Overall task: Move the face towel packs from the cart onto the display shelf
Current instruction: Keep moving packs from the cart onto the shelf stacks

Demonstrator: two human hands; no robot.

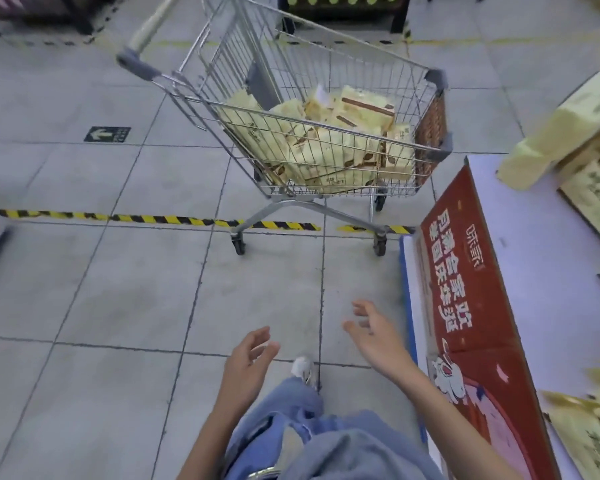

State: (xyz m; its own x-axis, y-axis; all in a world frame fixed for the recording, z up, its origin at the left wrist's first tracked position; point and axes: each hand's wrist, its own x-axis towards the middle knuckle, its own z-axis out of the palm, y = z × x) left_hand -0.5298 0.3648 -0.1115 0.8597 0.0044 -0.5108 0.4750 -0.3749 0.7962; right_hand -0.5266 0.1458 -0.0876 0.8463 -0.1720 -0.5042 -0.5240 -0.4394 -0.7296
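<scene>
Head view: both hands are empty with fingers loosely spread, the left hand point(248, 355) beside the right hand point(374, 332). The face towel packs point(329, 140) lie piled in the wire cart point(201, 74), well ahead of the hands. The display shelf point(548, 258) is to their right.

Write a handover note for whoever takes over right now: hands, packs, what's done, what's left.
Left hand: open, empty, over the floor.
Right hand: open, empty, near the shelf front.
Packs: a pile lies in the cart, which stands ahead by the shelf's end.
Done: shelved packs already lie on top.
Left: move the cart's pile across.
</scene>
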